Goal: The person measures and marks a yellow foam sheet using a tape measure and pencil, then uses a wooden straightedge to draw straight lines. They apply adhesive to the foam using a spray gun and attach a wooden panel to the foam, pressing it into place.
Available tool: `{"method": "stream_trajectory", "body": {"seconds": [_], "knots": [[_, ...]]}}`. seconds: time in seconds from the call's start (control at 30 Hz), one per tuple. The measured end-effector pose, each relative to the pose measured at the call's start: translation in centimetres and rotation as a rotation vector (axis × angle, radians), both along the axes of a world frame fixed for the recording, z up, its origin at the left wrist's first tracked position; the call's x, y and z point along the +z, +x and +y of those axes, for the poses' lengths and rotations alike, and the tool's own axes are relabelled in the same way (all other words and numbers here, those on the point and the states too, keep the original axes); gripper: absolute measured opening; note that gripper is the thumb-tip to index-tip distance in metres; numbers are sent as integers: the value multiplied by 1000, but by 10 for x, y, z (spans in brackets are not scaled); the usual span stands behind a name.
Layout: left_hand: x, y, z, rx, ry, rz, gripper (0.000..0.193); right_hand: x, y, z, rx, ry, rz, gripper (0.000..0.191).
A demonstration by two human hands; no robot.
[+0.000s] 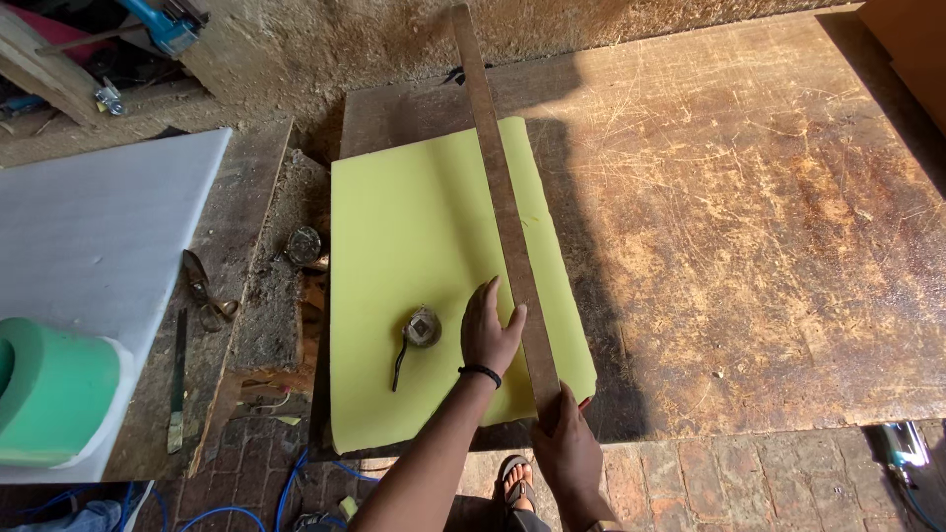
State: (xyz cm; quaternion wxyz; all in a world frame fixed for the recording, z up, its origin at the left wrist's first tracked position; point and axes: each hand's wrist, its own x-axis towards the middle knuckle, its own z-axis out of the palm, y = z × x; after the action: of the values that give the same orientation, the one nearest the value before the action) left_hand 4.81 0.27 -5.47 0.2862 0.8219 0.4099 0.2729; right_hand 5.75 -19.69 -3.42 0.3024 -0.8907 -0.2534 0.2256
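While the left hand [490, 330] lay flat, fingers spread, on the yellow-green foam sheet [424, 246] at the centre of the frame, its fingertips touched the long wooden straightedge [505, 212] that ran from the top edge down to the lower middle. The right hand [565, 448] was closed around the near end of that straightedge, at the sheet's bottom edge. With only light pressure at one point and a grip at one end, the far end could probably have swung sideways, and the soft foam might have slid on the scarred wooden worktable [749, 217]. A round tape measure [421, 328] with a dark strap sat on the foam just beside the left hand, close enough to be nudged. At left lay a white foam sheet [99, 227], a green foam roll [54, 389], scissors [202, 291] and a hacksaw blade [178, 379]; a sandalled foot [514, 480] showed on the brick floor [729, 488] below.
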Motion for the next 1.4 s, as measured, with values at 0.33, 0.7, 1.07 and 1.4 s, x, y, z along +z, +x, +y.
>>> {"method": "stream_trajectory", "body": {"seconds": [0.33,0.7,1.07,1.4], "knots": [[-7,67,9,17,-16,391,95,12,18,-10,119,-108,38,101],[-12,59,10,31,35,338,90,15,28,-19,228,-70,98,108],[-8,60,14,32,-31,402,93,20,31,-22,244,-35,146,105],[-8,56,13,7,-5,361,91,32,35,-22,215,-20,133,101]]}}
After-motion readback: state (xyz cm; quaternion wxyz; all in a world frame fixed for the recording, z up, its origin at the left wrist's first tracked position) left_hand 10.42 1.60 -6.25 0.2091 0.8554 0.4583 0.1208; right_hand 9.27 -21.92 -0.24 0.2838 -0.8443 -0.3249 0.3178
